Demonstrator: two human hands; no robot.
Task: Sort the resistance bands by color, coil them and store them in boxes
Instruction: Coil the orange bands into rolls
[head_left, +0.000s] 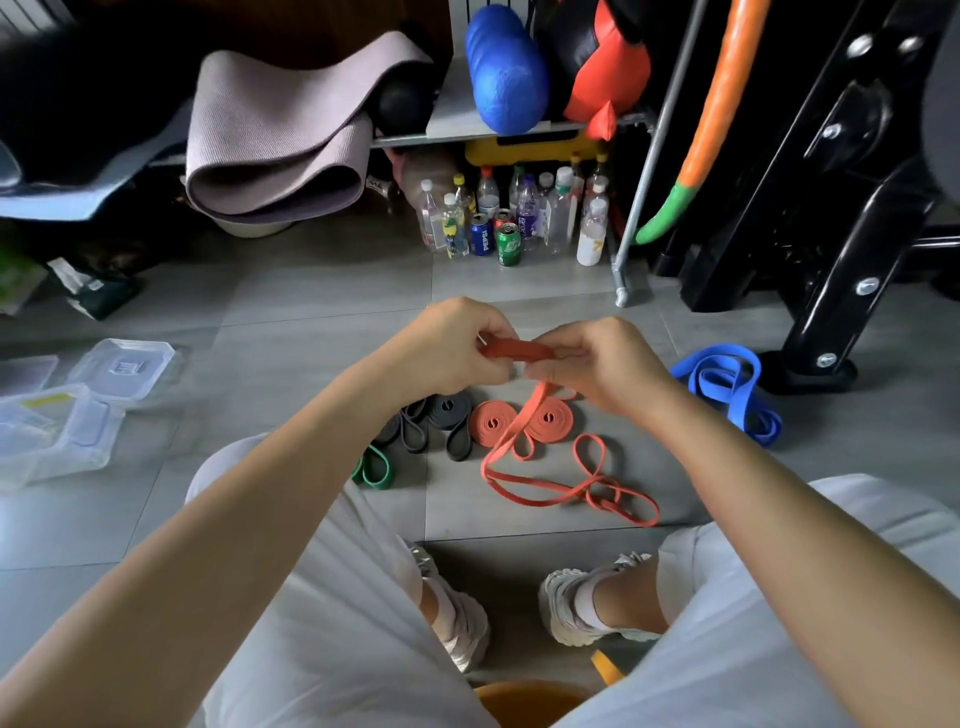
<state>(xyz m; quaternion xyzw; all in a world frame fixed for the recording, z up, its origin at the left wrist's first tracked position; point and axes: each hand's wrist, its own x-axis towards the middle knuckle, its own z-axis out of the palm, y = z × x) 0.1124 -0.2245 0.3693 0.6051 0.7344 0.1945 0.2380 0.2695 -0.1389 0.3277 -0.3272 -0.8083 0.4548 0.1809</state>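
My left hand (457, 345) and my right hand (597, 364) both pinch the folded end of an orange resistance band (517, 349) above the floor. The rest of that band trails down and lies in loose loops (550, 493) on the tiles. Two coiled orange bands (493, 423) (550, 420) lie flat below my hands. Left of them sit black bands (441, 421) in loose loops, and a green band (374, 467) by my left knee. A blue band (727, 387) lies heaped to the right. Clear plastic boxes (57, 436) stand at the left.
A clear lid (124, 366) lies beside the boxes. Bottles and cans (519, 218) crowd under a shelf ahead. A black machine base (810, 332) stands at the right, next to the blue band. A folded mat (280, 135) hangs from the shelf.
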